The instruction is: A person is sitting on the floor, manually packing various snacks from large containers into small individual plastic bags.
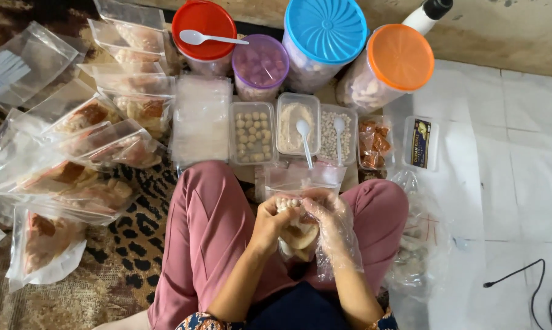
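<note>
Holding a clear filled pouch [298, 231], both hands [270, 223] clasped

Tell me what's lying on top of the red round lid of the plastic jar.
A white plastic spoon lies across the red lid. The lid covers most of the jar's contents, so those can't be made out.
</note>
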